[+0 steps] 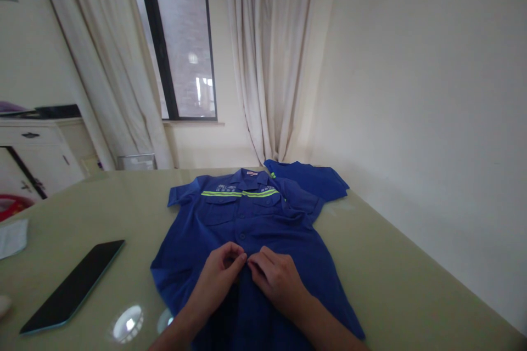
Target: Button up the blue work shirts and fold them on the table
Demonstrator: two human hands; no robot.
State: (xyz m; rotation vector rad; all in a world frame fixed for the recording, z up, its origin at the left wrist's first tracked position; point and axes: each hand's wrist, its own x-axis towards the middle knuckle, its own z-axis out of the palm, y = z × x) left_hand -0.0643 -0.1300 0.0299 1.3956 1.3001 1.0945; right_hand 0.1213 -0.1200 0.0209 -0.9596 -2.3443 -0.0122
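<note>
A blue short-sleeved work shirt (263, 225) lies front up on the table, collar pointing away from me. Yellow-green reflective bands cross its chest above two flap pockets. Both hands meet at the button placket, below a visible dark button (242, 236). My left hand (222, 269) is closed in a pinch on the shirt's front edge. Beside it, almost touching, my right hand (278, 274) pinches the placket from the other side. Whatever small part sits between the fingertips is hidden.
Another blue garment (313, 178) lies folded behind the shirt's right shoulder, near the wall. A dark tablet (74, 285) rests on the pale green table (135, 203) at left, with a white paper (13, 238) beyond it. Curtains (272, 66) and a white cabinet (41, 148) stand behind.
</note>
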